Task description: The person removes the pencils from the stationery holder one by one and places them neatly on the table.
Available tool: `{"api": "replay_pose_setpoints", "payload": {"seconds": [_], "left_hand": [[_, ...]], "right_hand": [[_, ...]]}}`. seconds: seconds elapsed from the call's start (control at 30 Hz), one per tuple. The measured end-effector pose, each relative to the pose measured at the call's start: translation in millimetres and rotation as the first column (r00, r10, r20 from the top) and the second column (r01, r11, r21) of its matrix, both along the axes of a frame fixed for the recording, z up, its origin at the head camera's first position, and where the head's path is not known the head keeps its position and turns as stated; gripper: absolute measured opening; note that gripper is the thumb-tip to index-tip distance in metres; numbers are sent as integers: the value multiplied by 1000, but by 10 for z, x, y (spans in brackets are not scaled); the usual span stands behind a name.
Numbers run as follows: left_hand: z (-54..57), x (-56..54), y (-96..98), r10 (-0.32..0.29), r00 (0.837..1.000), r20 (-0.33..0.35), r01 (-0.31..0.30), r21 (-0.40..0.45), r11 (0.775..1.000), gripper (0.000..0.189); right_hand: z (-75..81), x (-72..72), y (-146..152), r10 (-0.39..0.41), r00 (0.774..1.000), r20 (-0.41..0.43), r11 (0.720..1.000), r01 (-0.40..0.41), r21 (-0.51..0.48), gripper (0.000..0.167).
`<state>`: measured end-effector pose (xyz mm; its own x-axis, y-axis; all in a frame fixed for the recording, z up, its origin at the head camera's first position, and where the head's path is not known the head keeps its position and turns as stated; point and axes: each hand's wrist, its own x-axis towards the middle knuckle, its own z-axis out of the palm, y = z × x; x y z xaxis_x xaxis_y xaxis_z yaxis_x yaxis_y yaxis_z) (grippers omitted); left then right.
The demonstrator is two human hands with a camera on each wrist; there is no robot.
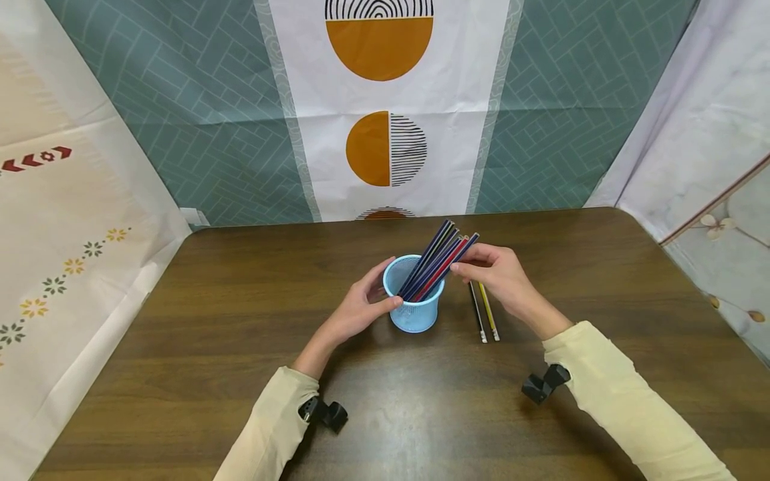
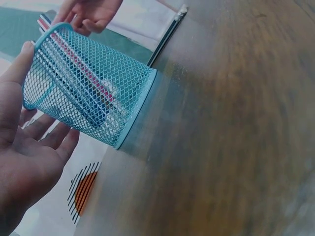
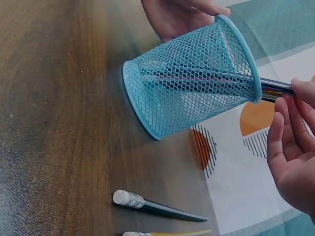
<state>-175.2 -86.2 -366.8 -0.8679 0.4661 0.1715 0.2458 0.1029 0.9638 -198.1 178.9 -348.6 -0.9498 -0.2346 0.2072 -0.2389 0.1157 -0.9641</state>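
Observation:
A light blue mesh pencil cup [image 1: 414,319] stands upright on the table. Several pencils [image 1: 430,264], mostly dark blue with a red one among them, lean to the right inside it. My left hand [image 1: 361,307] holds the cup from its left side, thumb at the rim and fingers around the wall. On the other side my right hand [image 1: 496,274] pinches a dark blue pencil [image 3: 275,84] between thumb and fingers, just above the rim; the pencil's lower part is inside the cup.
Right of the cup, a black pencil [image 1: 478,314] and a yellow pencil [image 1: 488,312] lie on the brown wooden table [image 1: 240,321], their eraser ends toward me. A patterned cloth [image 1: 228,133] hangs behind the table's far edge.

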Motion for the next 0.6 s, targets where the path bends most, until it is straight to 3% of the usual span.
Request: {"api": "replay_pose_setpoints", "payload": {"seconds": [0.6], "left_hand": [[-9, -5, -7, -5, 1000, -3, 5, 3, 1000, 66]], "right_hand": [[152, 56, 32, 13, 997, -70, 999, -10, 40, 20]]}}
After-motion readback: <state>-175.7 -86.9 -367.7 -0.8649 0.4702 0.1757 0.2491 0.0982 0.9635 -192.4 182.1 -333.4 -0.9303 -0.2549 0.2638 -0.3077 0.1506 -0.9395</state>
